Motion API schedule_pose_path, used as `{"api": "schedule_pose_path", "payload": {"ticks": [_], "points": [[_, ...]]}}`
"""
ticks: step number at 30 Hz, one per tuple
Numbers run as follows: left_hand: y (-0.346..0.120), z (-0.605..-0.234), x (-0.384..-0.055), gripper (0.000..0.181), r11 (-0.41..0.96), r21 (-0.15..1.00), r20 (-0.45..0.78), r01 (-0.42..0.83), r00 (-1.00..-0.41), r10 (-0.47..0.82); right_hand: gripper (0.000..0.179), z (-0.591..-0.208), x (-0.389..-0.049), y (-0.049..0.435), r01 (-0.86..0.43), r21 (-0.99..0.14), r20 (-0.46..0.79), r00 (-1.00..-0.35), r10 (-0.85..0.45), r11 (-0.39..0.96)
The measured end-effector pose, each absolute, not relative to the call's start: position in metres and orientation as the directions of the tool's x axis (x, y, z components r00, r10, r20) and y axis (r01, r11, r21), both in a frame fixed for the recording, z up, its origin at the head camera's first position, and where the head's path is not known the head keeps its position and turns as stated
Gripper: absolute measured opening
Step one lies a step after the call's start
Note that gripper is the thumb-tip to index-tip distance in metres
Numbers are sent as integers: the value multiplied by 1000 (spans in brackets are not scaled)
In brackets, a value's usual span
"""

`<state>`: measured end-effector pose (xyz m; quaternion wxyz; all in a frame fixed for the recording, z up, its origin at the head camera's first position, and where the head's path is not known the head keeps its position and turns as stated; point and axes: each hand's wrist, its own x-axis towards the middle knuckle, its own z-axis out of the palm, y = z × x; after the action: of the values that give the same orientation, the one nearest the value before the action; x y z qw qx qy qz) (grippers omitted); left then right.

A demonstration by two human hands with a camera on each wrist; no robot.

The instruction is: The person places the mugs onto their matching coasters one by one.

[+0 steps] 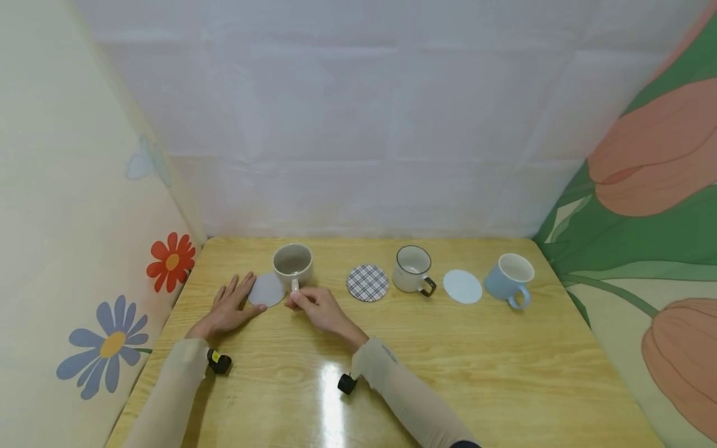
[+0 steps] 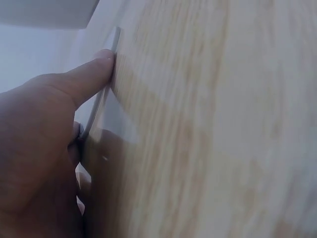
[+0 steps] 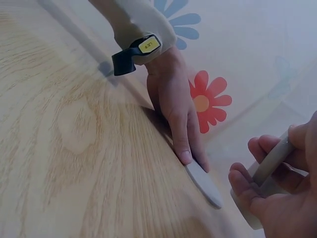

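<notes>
My left hand [image 1: 229,308] lies on the table at the left, fingers spread, its thumb [image 2: 94,74] and index finger at the edge of a round pale grey coaster [image 1: 266,290]. In the left wrist view the coaster [image 2: 101,96] shows edge-on beside the thumb. My right hand [image 1: 322,309] grips the handle of a light grey mug [image 1: 293,261] between thumb and fingers. The mug stands upright and overlaps the coaster's right side in the head view. The right wrist view shows the fingers around the handle [image 3: 273,157], with most of the mug hidden.
Right of the hands, a plaid coaster [image 1: 367,283], a white mug with dark rim [image 1: 411,269], a light blue round coaster [image 1: 462,286] and a light blue mug [image 1: 506,277] stand in a row on the wooden table [image 1: 504,367]. A white backdrop [image 1: 358,124] rises behind.
</notes>
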<state>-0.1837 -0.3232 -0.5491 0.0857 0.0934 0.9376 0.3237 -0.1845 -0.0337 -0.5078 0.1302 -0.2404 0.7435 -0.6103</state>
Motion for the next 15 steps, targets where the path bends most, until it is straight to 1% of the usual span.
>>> {"api": "schedule_pose_path", "payload": {"ticks": [6,15], "points": [[-324,-552,-182,95,739,660,-65,136,-969,237,33,-508,-186,-41,-211,-973,123,-823,-554,97],[-326,-554,-182,95,734,666,-77,133,-966,245,29,-507,-182,-50,-224,-969,128,-813,-568,102]]}}
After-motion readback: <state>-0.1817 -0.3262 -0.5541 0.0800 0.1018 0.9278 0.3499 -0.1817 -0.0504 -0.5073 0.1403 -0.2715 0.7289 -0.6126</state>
